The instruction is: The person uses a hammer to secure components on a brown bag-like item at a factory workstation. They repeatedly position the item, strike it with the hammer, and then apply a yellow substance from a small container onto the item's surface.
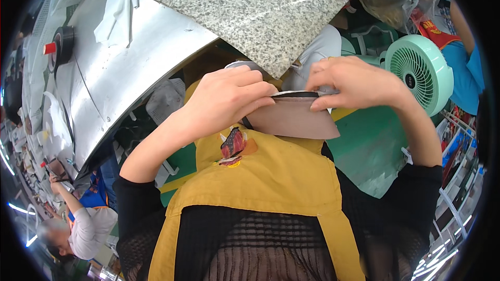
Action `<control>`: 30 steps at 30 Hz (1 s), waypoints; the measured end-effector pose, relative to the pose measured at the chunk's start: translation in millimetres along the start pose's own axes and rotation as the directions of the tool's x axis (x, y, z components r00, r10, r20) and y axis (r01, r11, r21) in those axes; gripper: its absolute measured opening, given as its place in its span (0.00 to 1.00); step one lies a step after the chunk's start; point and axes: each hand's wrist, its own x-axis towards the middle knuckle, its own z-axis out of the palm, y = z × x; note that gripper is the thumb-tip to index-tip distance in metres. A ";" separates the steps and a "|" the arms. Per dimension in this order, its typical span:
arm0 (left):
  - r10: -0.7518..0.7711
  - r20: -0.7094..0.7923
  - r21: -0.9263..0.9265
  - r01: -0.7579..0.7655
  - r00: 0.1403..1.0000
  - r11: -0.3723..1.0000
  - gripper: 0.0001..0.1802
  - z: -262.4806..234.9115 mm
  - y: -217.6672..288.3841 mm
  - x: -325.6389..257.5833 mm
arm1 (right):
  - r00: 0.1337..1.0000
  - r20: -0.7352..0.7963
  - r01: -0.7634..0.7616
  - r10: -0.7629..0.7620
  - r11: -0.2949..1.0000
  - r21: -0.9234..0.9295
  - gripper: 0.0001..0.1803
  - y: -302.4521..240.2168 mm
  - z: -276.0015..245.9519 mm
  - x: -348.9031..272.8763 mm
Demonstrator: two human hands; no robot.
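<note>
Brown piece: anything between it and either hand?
Nothing visible. Both the left hand and the right hand already pinch the top edge of the brown piece, fingers directly on it, above the yellow apron.

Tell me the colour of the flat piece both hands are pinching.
The flat piece is dusty pinkish-brown with a dark top edge, seen in the head view.
</note>
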 end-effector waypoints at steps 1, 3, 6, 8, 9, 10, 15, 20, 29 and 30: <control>-0.017 -0.006 0.007 0.018 1.000 1.000 0.08 1.3 0.0 -0.6 | 0.999 0.034 -0.032 0.031 0.998 0.055 0.16 1.8 -4.0 1.6; -0.041 -0.029 0.026 0.042 0.999 0.999 0.08 3.9 1.4 -5.0 | 0.991 0.108 -0.092 0.076 0.984 0.154 0.15 3.9 -12.6 8.0; -0.120 -0.049 -0.014 0.119 0.992 0.993 0.08 2.4 -4.0 -10.0 | 0.988 -0.153 0.044 -0.037 0.998 0.043 0.12 9.1 2.4 13.5; -0.183 -0.053 -0.069 0.179 0.982 0.981 0.07 0.3 -5.6 -10.9 | 0.946 -0.299 0.102 -0.123 0.991 -0.085 0.09 6.0 9.4 14.9; -0.212 -0.052 -0.098 0.207 0.976 0.973 0.06 -0.2 -3.6 -10.4 | 0.939 -0.317 0.108 -0.136 0.989 -0.104 0.08 2.8 11.9 14.3; -0.241 -0.051 -0.128 0.233 0.969 0.964 0.06 -0.9 -3.4 -10.1 | 0.930 -0.336 0.113 -0.148 0.986 -0.121 0.07 0.3 14.1 13.2; -0.294 -0.047 -0.096 0.289 0.955 0.953 0.06 -3.9 -8.9 -3.6 | 0.908 -0.418 -0.027 -0.017 0.995 -0.100 0.06 -2.3 9.7 12.7; -0.335 -0.168 -0.166 0.308 0.927 0.937 0.07 0.9 -8.9 11.1 | 0.884 -0.455 -0.120 0.104 0.993 -0.007 0.06 7.6 -6.3 15.5; -0.091 -0.217 0.158 0.127 0.972 0.979 0.11 8.8 -11.6 45.6 | 0.842 -0.538 -0.162 0.051 0.974 -0.161 0.06 14.8 -9.7 21.3; -0.064 -0.245 0.147 0.102 0.967 0.984 0.08 16.3 -16.3 52.0 | 0.833 -0.552 -0.156 0.038 0.973 -0.168 0.06 14.2 -8.9 20.8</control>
